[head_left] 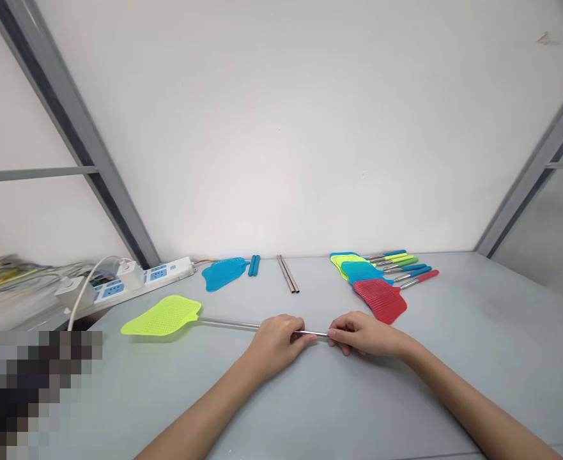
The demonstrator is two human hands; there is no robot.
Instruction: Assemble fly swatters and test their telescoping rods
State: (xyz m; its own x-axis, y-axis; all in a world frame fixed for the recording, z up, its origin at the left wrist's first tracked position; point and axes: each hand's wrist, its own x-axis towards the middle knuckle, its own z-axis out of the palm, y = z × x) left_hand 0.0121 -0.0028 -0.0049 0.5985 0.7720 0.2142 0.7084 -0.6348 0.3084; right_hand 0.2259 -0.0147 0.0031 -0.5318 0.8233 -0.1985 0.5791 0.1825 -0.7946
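Observation:
A fly swatter with a yellow-green perforated head (166, 316) lies to the left, its thin metal rod (228, 323) running right into my hands. My left hand (281, 338) is closed around the rod near its middle. At the rod's right end, my right hand (358, 333) pinches the metal with thumb and fingers; whether a grip is on that end is hidden by the fingers. A short stretch of bare rod shows between the two hands.
At the back lie a blue swatter head (224, 273), two blue handle grips (254, 265) and two metal rods (288, 275). Several swatters with coloured grips fan out at right, a red one (381, 300) in front. A white power strip (166, 278) with plugs stands left.

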